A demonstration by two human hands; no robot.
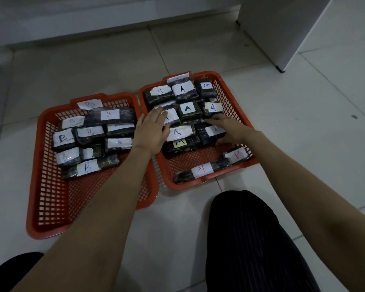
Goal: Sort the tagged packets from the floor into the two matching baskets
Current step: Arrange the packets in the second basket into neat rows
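Observation:
Two red mesh baskets sit side by side on the tiled floor. The left basket (33, 186) holds several dark wrapped packets with white tags marked B (90, 133). The right basket (237, 98) holds several like packets tagged A (188, 109). Both my hands are inside the right basket. My left hand (151, 131) lies with straight fingers on an A packet (172, 120) near the basket's left wall. My right hand (230, 129) grips another A packet (210, 133), with fingers over its top and the thumb at its near side. Two A packets (201, 169) lie apart at the basket's near edge.
A white cabinet leg (280, 69) stands behind the right basket, and a low white ledge (93, 22) runs along the back. My knee in dark trousers (247, 239) is just in front of the right basket. Light floor tiles (303, 133) surround the baskets.

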